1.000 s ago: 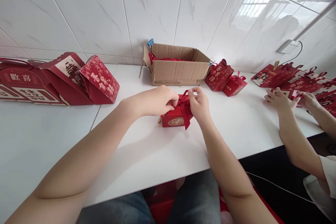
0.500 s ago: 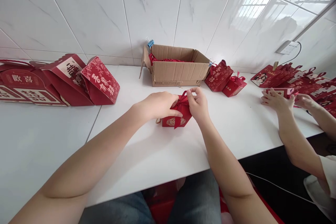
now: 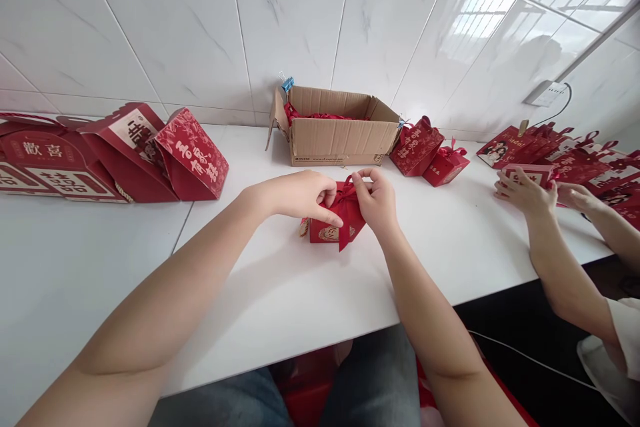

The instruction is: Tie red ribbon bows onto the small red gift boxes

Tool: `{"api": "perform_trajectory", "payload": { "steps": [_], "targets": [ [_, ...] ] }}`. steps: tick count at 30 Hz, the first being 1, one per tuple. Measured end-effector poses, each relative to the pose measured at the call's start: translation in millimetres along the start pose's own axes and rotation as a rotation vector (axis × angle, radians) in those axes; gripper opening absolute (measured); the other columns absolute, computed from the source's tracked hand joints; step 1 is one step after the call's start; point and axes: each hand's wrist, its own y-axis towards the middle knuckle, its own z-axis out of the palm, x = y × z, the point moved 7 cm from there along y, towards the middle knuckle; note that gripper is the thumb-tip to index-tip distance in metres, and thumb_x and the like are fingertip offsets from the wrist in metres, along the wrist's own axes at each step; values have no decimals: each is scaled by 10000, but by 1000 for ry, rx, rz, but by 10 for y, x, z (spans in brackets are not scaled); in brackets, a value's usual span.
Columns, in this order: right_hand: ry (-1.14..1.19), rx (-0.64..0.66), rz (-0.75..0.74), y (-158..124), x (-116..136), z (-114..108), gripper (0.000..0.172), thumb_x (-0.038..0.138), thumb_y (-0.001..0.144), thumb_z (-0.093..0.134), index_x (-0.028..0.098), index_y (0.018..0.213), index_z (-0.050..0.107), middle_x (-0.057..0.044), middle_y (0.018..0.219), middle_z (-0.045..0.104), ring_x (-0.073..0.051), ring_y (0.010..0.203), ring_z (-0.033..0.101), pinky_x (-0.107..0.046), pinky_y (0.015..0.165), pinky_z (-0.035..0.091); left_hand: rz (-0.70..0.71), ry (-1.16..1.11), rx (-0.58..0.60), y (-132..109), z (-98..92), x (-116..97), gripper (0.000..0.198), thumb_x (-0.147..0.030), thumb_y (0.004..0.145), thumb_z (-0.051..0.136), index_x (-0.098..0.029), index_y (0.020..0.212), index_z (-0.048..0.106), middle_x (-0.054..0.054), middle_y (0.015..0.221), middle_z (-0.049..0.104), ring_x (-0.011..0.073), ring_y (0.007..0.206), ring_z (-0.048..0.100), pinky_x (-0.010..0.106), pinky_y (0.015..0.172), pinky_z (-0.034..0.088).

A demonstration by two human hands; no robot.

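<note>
A small red gift box with a gold round pattern on its front stands on the white table before me. A red ribbon is tied in a bow on top, one tail hanging down the front. My left hand is at the box's left side, fingers curled at the bow and thumb against the ribbon over the front; its fingertips are partly hidden. With thumb and forefinger my right hand pinches a loop of the bow at the upper right. A gold-coloured tassel or cord shows at the box's left edge.
Behind stands an open cardboard box with red material inside. Larger red boxes line the left. Two red boxes sit right of the carton. Farther right, a co-worker's hands hold a red box beside several others.
My left thumb and forefinger have spread a little apart, and the ribbon's front tail has shifted slightly right and lower. My right hand keeps its pinch. The co-worker's box has tilted.
</note>
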Motion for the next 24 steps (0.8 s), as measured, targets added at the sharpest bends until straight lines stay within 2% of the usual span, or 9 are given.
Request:
{"api": "perform_trajectory", "payload": {
  "steps": [2,5,8,10,11,14,17,20,24],
  "targets": [
    [-3,-12,-1,1,6,-8,304,518,865,512,218,816,512,70,458,460,-77,384,325,-203,391,232,-6,-51,-13,4,-20,-1,406,-588,752,607,-206,660,507,-4,654,593,125,519,466,263,457,309],
    [19,-6,-7,3,5,4,319,518,868,505,206,834,560,60,470,454,-84,410,338,-210,409,261,-29,-160,-197,42,-120,55,407,-562,859,462,-194,704,541,12,677,604,130,557,488,267,504,348],
    [68,25,-30,-4,8,47,356,525,883,475,196,883,612,48,492,437,-94,440,360,-222,437,292,-63,-209,-416,81,-206,157,358,-508,878,454,-202,908,637,56,939,668,197,845,594,296,694,456],
    [91,54,-47,-18,22,84,357,516,893,464,196,930,617,47,505,437,-96,449,360,-225,443,292,-80,-212,-444,119,-195,203,362,-511,859,493,-221,966,682,69,1075,666,250,1067,562,336,839,460],
    [97,69,-54,-27,34,100,347,507,898,462,198,953,608,53,505,431,-94,446,347,-224,441,284,-85,-233,-430,137,-179,217,363,-523,842,520,-228,953,701,68,1097,668,262,1107,550,346,867,456],
    [105,116,-79,-55,81,137,283,467,909,462,209,975,555,78,496,399,-85,435,304,-215,432,260,-109,-355,-389,151,-160,248,349,-527,781,609,-212,878,722,59,999,707,233,923,632,328,765,487],
    [63,172,-151,-80,158,147,208,417,912,473,213,923,512,79,520,425,-86,468,349,-211,470,304,-143,-391,-419,104,-224,276,283,-453,747,665,-180,809,715,53,828,719,194,744,645,302,654,479],
    [-50,227,-251,-113,234,147,164,363,909,481,207,885,524,50,597,508,-94,533,423,-219,532,359,-162,-359,-433,67,-279,306,231,-401,753,664,-174,758,705,43,770,718,181,723,640,284,627,465],
    [-141,292,-340,-163,293,170,157,297,909,470,204,944,592,-5,761,644,-109,617,519,-230,590,412,-165,-283,-437,81,-289,339,196,-372,756,661,-180,741,697,31,792,724,166,705,629,281,616,455]
  ]
}}
